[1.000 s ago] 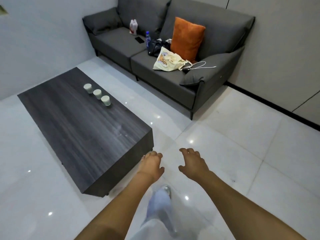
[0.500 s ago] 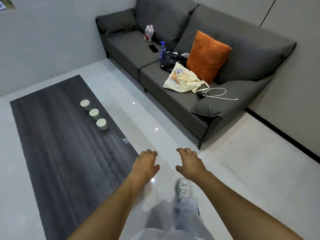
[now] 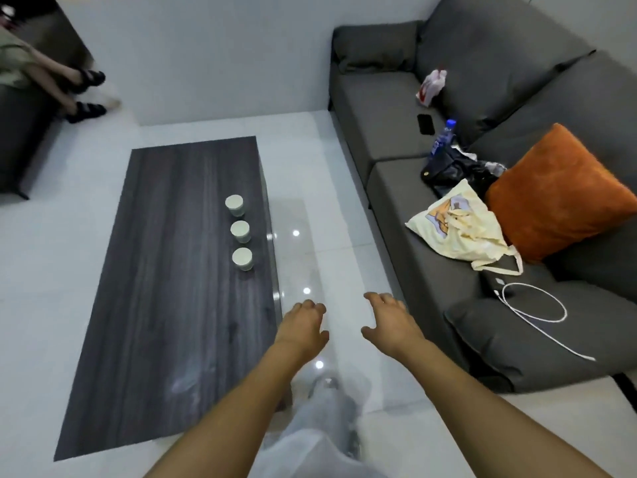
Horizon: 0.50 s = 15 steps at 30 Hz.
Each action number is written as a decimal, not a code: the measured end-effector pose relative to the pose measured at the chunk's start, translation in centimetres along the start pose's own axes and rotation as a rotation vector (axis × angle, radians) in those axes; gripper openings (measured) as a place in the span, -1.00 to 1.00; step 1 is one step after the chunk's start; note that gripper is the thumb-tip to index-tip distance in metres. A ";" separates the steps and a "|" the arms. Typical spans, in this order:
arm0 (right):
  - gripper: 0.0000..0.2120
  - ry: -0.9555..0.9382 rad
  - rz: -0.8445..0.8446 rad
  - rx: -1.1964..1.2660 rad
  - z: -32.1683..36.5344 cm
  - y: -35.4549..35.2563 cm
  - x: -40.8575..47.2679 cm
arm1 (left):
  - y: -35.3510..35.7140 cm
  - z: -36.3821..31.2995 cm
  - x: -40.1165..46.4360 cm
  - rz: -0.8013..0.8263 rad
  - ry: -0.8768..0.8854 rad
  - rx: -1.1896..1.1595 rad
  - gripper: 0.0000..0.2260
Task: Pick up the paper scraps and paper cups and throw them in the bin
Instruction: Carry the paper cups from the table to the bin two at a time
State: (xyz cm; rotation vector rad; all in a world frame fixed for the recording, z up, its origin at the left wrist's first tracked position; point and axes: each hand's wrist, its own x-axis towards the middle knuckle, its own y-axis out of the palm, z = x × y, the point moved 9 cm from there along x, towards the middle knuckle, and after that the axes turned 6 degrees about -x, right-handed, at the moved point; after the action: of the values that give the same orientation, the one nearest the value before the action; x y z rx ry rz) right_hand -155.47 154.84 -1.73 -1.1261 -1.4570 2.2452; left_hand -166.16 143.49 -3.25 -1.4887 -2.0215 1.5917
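Paper cups, three, pale, upright, open mouths up: far cup [image 3: 234,205], middle cup [image 3: 240,231], near cup [image 3: 242,258]. Location: dark wood-grain bench [image 3: 165,305], close to its right long edge, set in a row that runs parallel to that edge and away from the person. Cups stand apart from one another, none touching.

Left hand [image 3: 303,327]: held out over the floor just beside the bench's right edge, palm down, fingers loosely apart and slightly bent, holding nothing. Right hand [image 3: 391,322]: alongside it, further from the bench, toward the grey sofa [image 3: 396,188]; fingers likewise loosely spread, holding nothing.

Governing relation: the cup row lies ahead of and to the left of both hands, its line roughly continuing the direction of the left forearm. Near cup is the first in reach; left hand is the nearer of the two, the right would have to cross over. Judgement: the reach calls for the left hand to go forward and left over the bench edge, taking the near cup from above or from its right side.

Paper scraps: none identifiable. Bin: not in view.

Other items, on the sofa: orange cushion [image 3: 555,191], cream tote bag [image 3: 458,229], white cable [image 3: 537,305], blue-capped bottle [image 3: 443,138], black phone [image 3: 425,124].
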 end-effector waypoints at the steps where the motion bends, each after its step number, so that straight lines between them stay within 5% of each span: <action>1: -0.37 -0.030 0.012 -0.011 0.4 -0.7 1.9 | -0.5 0.4 1.4 -0.013 -0.031 -0.023 -0.59; 15: -0.35 -0.294 0.113 -0.101 8.3 -9.3 23.5 | -11.8 7.1 18.4 -0.144 -0.273 -0.162 -0.62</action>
State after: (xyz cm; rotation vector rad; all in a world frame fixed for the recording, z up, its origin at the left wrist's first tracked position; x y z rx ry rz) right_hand -179.08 166.94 -3.16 -0.9577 -1.6708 2.5285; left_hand -186.63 153.85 -4.32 -1.1929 -2.3971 1.6849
